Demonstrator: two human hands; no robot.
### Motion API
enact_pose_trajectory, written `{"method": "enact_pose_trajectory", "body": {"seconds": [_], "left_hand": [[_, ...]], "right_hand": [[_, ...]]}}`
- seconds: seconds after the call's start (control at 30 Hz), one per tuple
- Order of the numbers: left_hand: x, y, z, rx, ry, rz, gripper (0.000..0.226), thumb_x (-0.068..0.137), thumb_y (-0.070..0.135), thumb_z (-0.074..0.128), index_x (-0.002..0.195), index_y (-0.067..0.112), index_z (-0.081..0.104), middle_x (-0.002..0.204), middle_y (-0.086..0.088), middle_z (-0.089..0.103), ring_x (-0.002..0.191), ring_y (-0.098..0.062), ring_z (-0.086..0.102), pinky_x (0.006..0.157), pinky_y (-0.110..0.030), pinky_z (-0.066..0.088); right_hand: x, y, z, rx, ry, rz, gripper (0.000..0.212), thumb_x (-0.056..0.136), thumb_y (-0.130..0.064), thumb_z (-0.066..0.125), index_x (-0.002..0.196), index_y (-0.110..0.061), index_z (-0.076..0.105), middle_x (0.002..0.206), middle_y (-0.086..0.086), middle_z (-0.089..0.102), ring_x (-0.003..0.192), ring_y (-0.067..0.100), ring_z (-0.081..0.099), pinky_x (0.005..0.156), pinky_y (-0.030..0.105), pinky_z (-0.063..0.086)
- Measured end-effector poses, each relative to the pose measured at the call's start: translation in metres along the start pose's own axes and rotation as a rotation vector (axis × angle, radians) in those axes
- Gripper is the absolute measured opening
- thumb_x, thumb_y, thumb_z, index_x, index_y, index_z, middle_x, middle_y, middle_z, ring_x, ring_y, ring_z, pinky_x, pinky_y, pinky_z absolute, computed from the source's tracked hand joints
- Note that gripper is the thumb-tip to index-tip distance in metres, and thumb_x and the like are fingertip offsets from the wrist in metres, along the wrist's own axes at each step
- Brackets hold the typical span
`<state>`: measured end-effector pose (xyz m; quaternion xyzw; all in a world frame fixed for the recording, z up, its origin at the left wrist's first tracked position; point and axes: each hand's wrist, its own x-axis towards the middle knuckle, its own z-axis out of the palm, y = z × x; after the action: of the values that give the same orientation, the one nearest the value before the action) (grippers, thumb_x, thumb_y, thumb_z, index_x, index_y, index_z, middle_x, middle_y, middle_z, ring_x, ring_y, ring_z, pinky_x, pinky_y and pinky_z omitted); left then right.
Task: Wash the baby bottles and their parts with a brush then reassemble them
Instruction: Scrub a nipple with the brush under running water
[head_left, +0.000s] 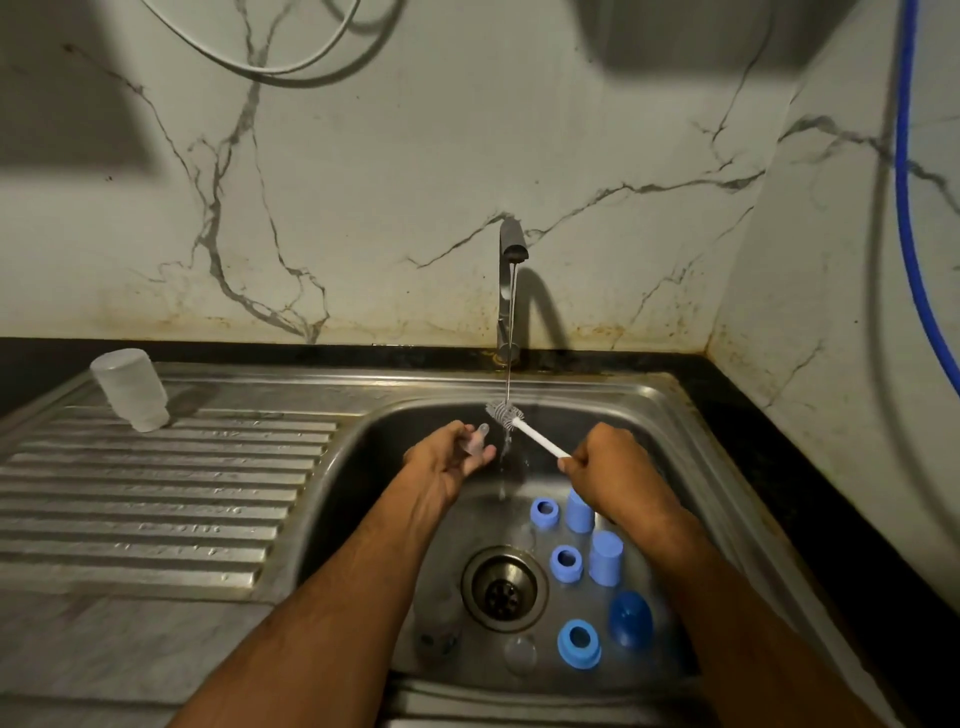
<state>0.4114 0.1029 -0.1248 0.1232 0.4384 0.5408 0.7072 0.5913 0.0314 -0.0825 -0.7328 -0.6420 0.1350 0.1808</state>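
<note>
My left hand (448, 455) holds a clear silicone teat (477, 440) over the steel sink (670, 415), just left of the running water. My right hand (605, 462) grips the white handle of a small brush (524, 427), whose grey bristles sit under the thin stream from the tap (511, 244). In the basin lie blue screw rings (544, 513) (566, 563) (578, 643), two light blue caps (580, 512) (605, 557) and a dark blue cap (630, 618). A clear bottle (131, 388) stands upside down on the drainboard at the far left.
The ribbed drainboard (156, 499) stretches left of the basin. The drain (503, 590) sits at the basin's middle, with a clear round part (519, 653) below it. A blue hose (911, 208) hangs at the right wall. Marble wall stands behind the tap.
</note>
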Motion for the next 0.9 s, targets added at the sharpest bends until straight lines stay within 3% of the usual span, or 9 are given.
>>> {"method": "enact_pose_trajectory", "body": {"seconds": [0.07, 0.17, 0.2, 0.37, 0.57, 0.67, 0.9], "left_hand": [[-0.001, 0.000, -0.002, 0.003, -0.014, -0.014, 0.013, 0.099, 0.001, 0.045, 0.096, -0.002, 0.057, 0.109, -0.019, 0.059, 0.086, -0.025, 0.060, 0.090, -0.043, 0.055], [-0.002, -0.005, 0.000, 0.020, -0.053, -0.005, 0.014, 0.095, -0.004, 0.055, 0.107, -0.004, 0.063, 0.099, -0.016, 0.061, 0.105, -0.029, 0.059, 0.102, -0.045, 0.050], [-0.002, -0.008, 0.001, 0.030, -0.075, 0.008, 0.015, 0.094, -0.008, 0.055, 0.107, -0.006, 0.062, 0.094, -0.015, 0.060, 0.103, -0.027, 0.058, 0.102, -0.044, 0.049], [0.008, -0.029, 0.004, 0.286, 0.005, 0.185, 0.005, 0.093, -0.003, 0.063, 0.090, -0.003, 0.067, 0.072, -0.009, 0.061, 0.070, -0.018, 0.061, 0.077, -0.034, 0.061], [0.012, -0.042, 0.000, 0.845, 0.102, 0.584, 0.007, 0.081, 0.015, 0.081, 0.088, 0.013, 0.079, 0.078, 0.002, 0.075, 0.073, -0.007, 0.070, 0.067, -0.020, 0.058], [0.010, -0.041, 0.001, 0.914, 0.098, 0.667, 0.007, 0.082, 0.013, 0.079, 0.089, 0.013, 0.078, 0.079, 0.003, 0.075, 0.075, -0.002, 0.069, 0.064, -0.010, 0.053], [0.012, -0.039, 0.000, 0.889, 0.162, 0.665, 0.010, 0.081, 0.005, 0.078, 0.091, 0.009, 0.078, 0.086, 0.002, 0.074, 0.085, -0.009, 0.069, 0.084, -0.024, 0.056]], "right_hand": [[0.000, 0.005, 0.002, 0.040, 0.017, 0.017, 0.047, 0.095, -0.030, 0.067, 0.057, -0.016, 0.042, 0.055, 0.000, 0.042, 0.054, 0.019, 0.044, 0.055, 0.026, 0.037], [0.002, 0.010, 0.003, 0.101, 0.032, 0.057, 0.038, 0.093, -0.030, 0.069, 0.065, -0.007, 0.061, 0.061, 0.005, 0.059, 0.063, 0.023, 0.060, 0.063, 0.031, 0.047], [0.003, 0.012, 0.003, 0.119, 0.027, 0.062, 0.036, 0.093, -0.031, 0.070, 0.070, -0.004, 0.067, 0.065, 0.008, 0.065, 0.066, 0.025, 0.065, 0.066, 0.034, 0.052], [0.005, 0.021, 0.004, 0.174, 0.039, 0.075, 0.036, 0.092, -0.030, 0.070, 0.070, -0.001, 0.070, 0.066, 0.014, 0.070, 0.066, 0.027, 0.069, 0.069, 0.036, 0.058], [0.006, 0.021, 0.006, 0.180, 0.028, 0.110, 0.033, 0.094, -0.031, 0.069, 0.075, -0.003, 0.071, 0.073, 0.012, 0.072, 0.068, 0.025, 0.068, 0.067, 0.030, 0.053], [0.005, 0.019, 0.006, 0.191, 0.031, 0.114, 0.033, 0.094, -0.030, 0.069, 0.071, -0.006, 0.067, 0.073, 0.013, 0.072, 0.068, 0.025, 0.068, 0.064, 0.028, 0.052], [0.005, 0.021, 0.009, 0.185, 0.031, 0.108, 0.031, 0.094, -0.030, 0.069, 0.073, -0.007, 0.068, 0.060, 0.004, 0.058, 0.061, 0.022, 0.059, 0.060, 0.025, 0.041]]}}
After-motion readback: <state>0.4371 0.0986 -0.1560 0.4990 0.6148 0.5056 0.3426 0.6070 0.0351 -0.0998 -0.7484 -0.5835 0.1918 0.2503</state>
